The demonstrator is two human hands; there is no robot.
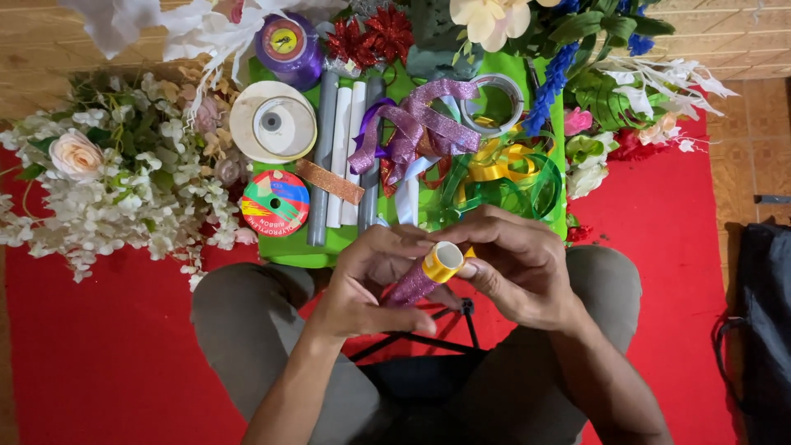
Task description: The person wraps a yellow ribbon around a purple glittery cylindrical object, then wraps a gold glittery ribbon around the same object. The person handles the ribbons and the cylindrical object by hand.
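Head cam, looking down at my lap. Both hands meet just below the green tray point(284, 251). Left hand point(371, 280) is wrapped round a strip of purple glitter ribbon point(409, 286), thumb and fingers pinched on it. Right hand point(511, 268) is clenched on a small yellow roll point(441, 262), hollow core facing cam, fingertips pressing its side. Roll sits right at the top end of the purple strip, touching it.

Progress, my read: ribbon looks part-rolled or bundled into a short tube, yellow roll brought up to it, but I see no tape or strip drawn out across the ribbon yet, so fastening seems not done. More loose purple ribbon point(416, 124) lies on the tray above the hands, w/ yellow-green ribbon loops point(503, 177) to its right, grey and white tubes point(342, 156) to its left, a white spool point(273, 124) and a printed flat spool point(276, 202) further left. White fake flowers point(107, 189) left of tray, on red cloth point(99, 354).

Hard to tell: whether the yellow roll is tape or ribbon, the ribbon's lower end (behind left fingers), black frame point(428, 334) under the hands mostly hidden. Dark bag point(762, 321) cut off far right of tray.
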